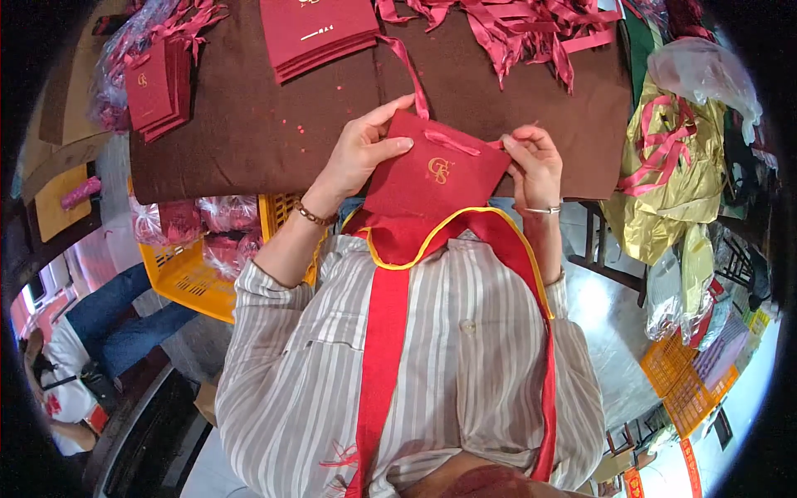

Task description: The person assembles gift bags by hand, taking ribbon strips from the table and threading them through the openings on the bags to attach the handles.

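A small dark red gift bag [419, 184] with a gold monogram is held tilted at the table's near edge. My left hand [359, 151] grips its upper left corner, thumb on the front. A pink-red ribbon [452, 142] runs across the bag's top front. From the left corner another length of ribbon [405, 66] stretches up over the table. My right hand [535, 166] is closed in a pinch at the upper right corner, on the ribbon's end there. The bag's lower part meets my red apron [386, 324] with yellow trim.
On the brown-covered table [241, 162] lie a stack of red bags [320, 33], smaller red bags [158, 91] and a heap of loose ribbons [531, 37]. A yellow crate [187, 282] with wrapped bundles stands below left. Gold wrapping [664, 183] hangs at the right. Another person [70, 373] is far left.
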`<state>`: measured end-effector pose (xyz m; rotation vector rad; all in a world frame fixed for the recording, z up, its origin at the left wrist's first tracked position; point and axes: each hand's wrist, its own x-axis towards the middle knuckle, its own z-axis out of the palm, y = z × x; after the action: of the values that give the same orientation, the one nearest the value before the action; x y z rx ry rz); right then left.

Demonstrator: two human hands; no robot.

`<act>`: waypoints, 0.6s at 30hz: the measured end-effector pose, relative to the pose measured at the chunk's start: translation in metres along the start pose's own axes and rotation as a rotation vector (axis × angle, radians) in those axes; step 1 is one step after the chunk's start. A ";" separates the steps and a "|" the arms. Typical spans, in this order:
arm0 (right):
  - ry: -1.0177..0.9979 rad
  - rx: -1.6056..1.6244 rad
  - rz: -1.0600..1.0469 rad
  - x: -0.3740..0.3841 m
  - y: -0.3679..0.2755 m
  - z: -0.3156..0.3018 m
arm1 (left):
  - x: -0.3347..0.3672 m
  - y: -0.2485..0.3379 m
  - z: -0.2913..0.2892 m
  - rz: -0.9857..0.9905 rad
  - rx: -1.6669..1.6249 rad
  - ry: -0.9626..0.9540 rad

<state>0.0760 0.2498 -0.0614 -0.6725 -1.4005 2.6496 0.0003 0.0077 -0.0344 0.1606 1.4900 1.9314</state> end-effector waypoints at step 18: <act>-0.709 -1.161 -0.705 0.019 -0.070 0.016 | 0.010 0.005 0.009 0.041 -0.168 0.018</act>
<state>0.0430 0.2836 -0.0038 0.7541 -2.6439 1.3521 -0.0056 0.0201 -0.0300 0.0994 1.3380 2.0846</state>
